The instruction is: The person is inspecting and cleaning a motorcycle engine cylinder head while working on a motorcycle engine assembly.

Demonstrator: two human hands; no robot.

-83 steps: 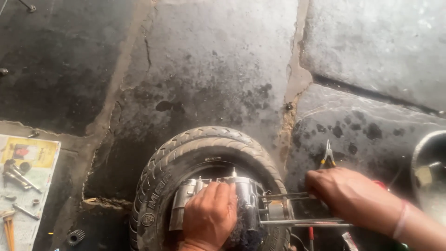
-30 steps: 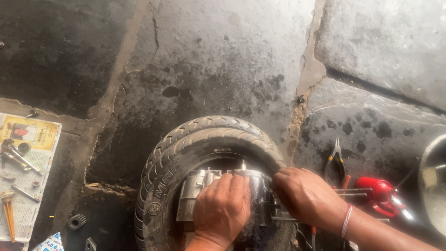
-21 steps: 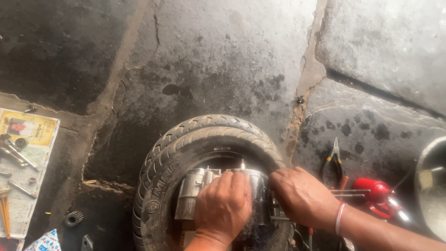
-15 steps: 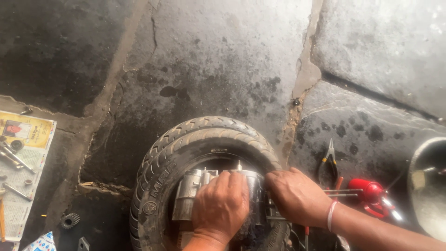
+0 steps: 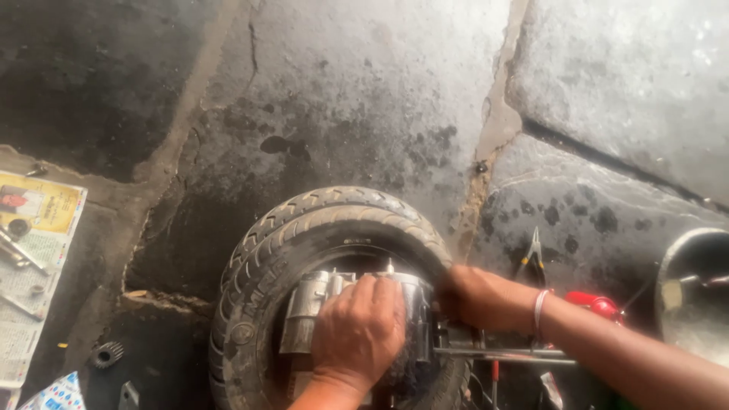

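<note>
The floor (image 5: 364, 99) here is rough grey stone, stained black with oil and split by wide cracks and pale joints that run away from the tyre (image 5: 258, 281). That tyre lies flat on the floor near the person's knees, a second tread edge showing just behind it, and a ribbed metal engine block (image 5: 307, 311) sits inside its ring. The left hand (image 5: 358, 334) lies palm-down on top of the block, fingers curled over it and pressing. The right hand (image 5: 474, 298) is closed at the block's right edge, against the tyre's inner rim; what its fingers grip is hidden, so I cannot tell. A metal rod (image 5: 509, 353) sticks out sideways from the block under that wrist. Right of the tyre lie pliers (image 5: 533, 258) and a red tool (image 5: 596, 304), with a steel bowl (image 5: 695, 292) further right at the edge. Left of the tyre, a sheet of newspaper (image 5: 34, 258) is spread on the floor, and a small gear (image 5: 108, 354) lies on the dark stone between the two.
</note>
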